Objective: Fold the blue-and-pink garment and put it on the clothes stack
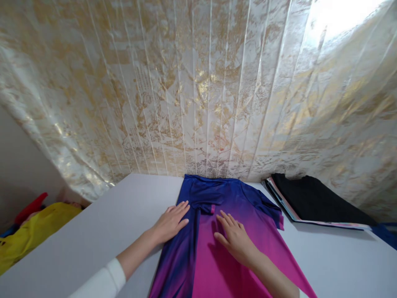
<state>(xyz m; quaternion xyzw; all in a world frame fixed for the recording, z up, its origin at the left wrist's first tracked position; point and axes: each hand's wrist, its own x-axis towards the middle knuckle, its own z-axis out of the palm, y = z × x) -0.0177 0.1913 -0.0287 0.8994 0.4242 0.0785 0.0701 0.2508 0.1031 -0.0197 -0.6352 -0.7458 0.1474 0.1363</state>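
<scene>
A short-sleeved shirt (245, 248), fading from dark blue at the top to magenta below, lies spread on the white table. Its left side is folded inward, so that one sleeve with a pink cuff rests on the shirt's body. My left hand (170, 221) lies on the folded left edge, fingers stretched out. Over the magenta middle is my right hand (234, 240), fingers apart, casting a shadow on the cloth; it appears slightly raised. Neither hand grips the fabric. The other sleeve sticks out at the right.
At the right of the white table (118, 223) sits a stack of folded clothes (316, 198), black on top. Yellow and red cloth (40, 227) lies beyond the table's left edge. A shiny gold-patterned curtain (198, 91) hangs right behind the table.
</scene>
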